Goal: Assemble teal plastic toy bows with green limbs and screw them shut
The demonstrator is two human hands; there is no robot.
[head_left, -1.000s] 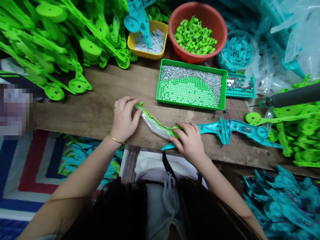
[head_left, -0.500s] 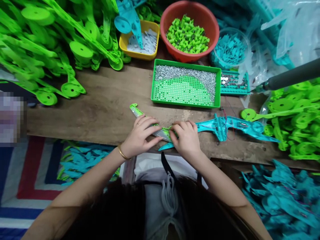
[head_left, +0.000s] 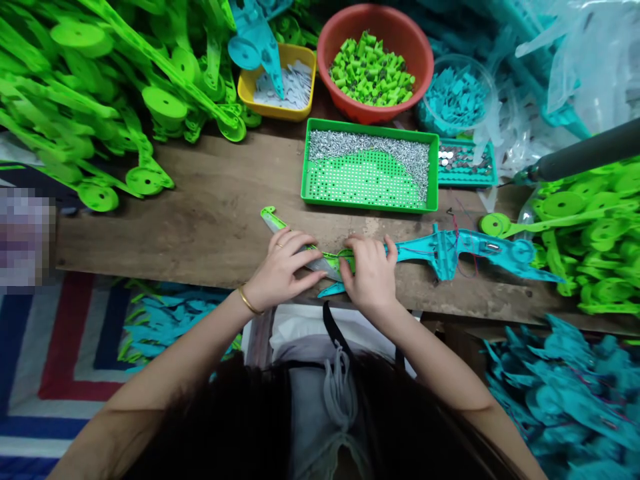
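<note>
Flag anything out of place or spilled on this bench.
A blue part at the back pokes over the yellow bowl; it looks out of place because the bowl holds small pale pieces, though it may be parked there on purpose. No spill is evident: the small metal pieces lie within the green tray.

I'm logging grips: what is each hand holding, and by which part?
The left hand holds the clear blade across its middle; the right hand is on its right end, exact grip hidden.
</note>
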